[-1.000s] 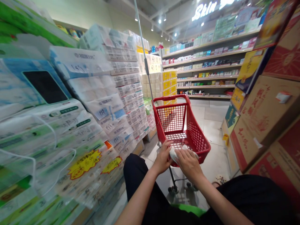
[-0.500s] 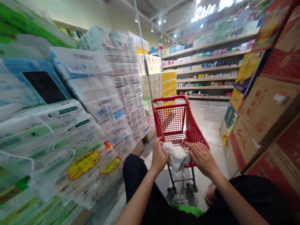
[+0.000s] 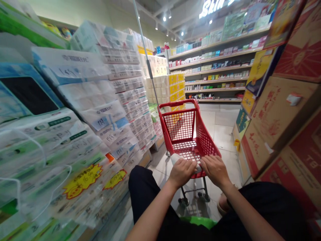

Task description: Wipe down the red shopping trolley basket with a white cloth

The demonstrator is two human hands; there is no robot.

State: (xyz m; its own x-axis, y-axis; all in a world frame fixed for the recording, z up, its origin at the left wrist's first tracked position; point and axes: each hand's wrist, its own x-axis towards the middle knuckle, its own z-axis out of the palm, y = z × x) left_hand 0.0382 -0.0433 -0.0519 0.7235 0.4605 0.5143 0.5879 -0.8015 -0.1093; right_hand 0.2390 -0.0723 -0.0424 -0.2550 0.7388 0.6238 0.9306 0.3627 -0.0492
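Note:
A small red plastic shopping cart (image 3: 179,142) stands in front of my knees, its mesh basket facing me. A white cloth (image 3: 175,158) is draped over the near rim, mostly hidden beneath my fingers. My left hand (image 3: 182,171) is closed over the cloth and rim, knuckles up. Close beside it, my right hand (image 3: 215,170) curls over the same rim near the right corner; whether cloth lies under its fingers is hard to tell. The two hands almost touch.
Stacked tissue packs (image 3: 97,110) line the left side, with a phone-like dark screen (image 3: 30,94) on them. Cardboard cartons (image 3: 278,113) rise on the right. A thin pole (image 3: 149,68) stands at the cart's left. Product shelves (image 3: 213,72) fill the back.
My left hand has moved from the cloth's left side to on top of it. My right hand has closed down onto the rim. The bunched cloth now lies flatter, mostly covered.

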